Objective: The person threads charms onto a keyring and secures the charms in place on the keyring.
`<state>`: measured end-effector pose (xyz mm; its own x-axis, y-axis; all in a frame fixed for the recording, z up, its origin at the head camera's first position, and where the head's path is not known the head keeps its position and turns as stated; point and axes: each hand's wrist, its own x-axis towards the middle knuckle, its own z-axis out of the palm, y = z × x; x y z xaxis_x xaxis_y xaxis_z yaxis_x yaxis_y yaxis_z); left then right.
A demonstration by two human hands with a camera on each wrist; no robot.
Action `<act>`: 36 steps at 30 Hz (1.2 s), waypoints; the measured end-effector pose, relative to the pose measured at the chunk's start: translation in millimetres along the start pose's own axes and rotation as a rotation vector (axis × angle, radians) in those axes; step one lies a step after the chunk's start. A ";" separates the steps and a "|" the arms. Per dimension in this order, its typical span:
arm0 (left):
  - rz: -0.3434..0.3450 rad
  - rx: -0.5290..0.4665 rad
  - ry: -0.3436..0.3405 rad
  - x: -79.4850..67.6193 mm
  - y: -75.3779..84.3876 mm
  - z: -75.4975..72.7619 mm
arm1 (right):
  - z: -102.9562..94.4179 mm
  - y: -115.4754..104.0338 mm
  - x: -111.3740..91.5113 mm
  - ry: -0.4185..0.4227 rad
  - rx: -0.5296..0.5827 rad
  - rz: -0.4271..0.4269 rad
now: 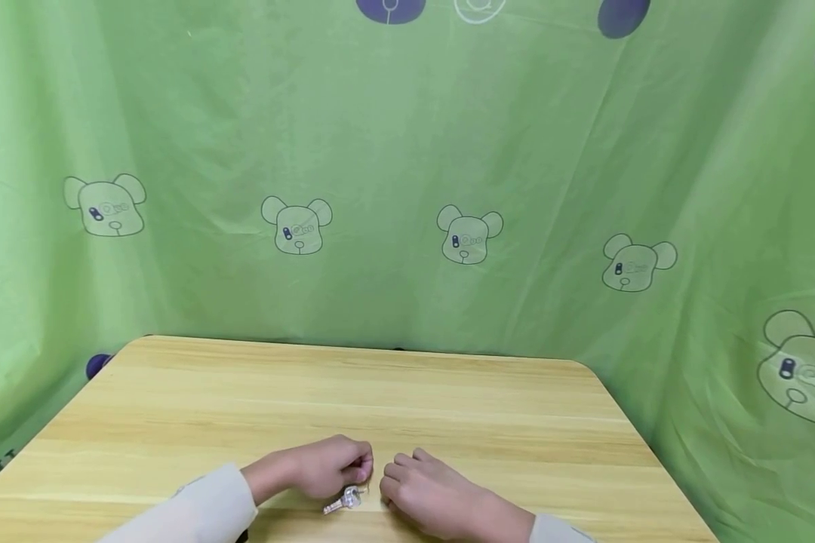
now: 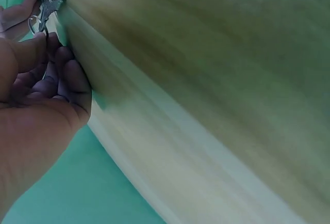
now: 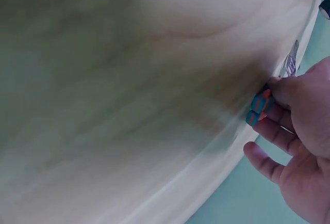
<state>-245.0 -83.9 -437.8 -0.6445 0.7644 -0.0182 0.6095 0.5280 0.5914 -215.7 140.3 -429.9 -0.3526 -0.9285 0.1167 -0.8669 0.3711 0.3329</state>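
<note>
My left hand (image 1: 329,465) is over the near part of the table, its thumb and fingertips pinching a thin metal key ring (image 2: 33,25). Silvery keys (image 1: 345,500) hang from that ring beside the fingers, close above the wood. Just to the right, my right hand (image 1: 431,492) pinches a small blue-and-orange trinket (image 3: 261,105) between thumb and fingers, with the little finger held apart. In the head view the trinket is hidden behind that hand. Whether it is joined to the ring I cannot tell. A narrow gap separates the two hands.
The wood-grain table (image 1: 353,392) has rounded far corners and sloping side edges. A green curtain (image 1: 380,302) printed with bear heads hangs behind it and along both sides. A small dark object (image 3: 325,9) shows at the right wrist view's edge.
</note>
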 end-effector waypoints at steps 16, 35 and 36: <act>-0.078 -0.196 0.125 -2.3 -7.2 -2.9 | 11.0 10.6 4.9 -0.052 0.068 0.033; -0.125 -0.285 0.285 1.2 -12.7 -11.2 | 8.0 26.1 13.4 0.071 0.227 0.186; -0.127 -0.290 0.296 1.4 -12.5 -11.8 | 7.3 27.1 14.3 0.080 0.230 0.189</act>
<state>-259.0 -93.7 -435.7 -0.8365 0.5385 0.1015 0.3891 0.4532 0.8020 -246.9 137.2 -426.1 -0.4945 -0.8374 0.2329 -0.8487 0.5230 0.0786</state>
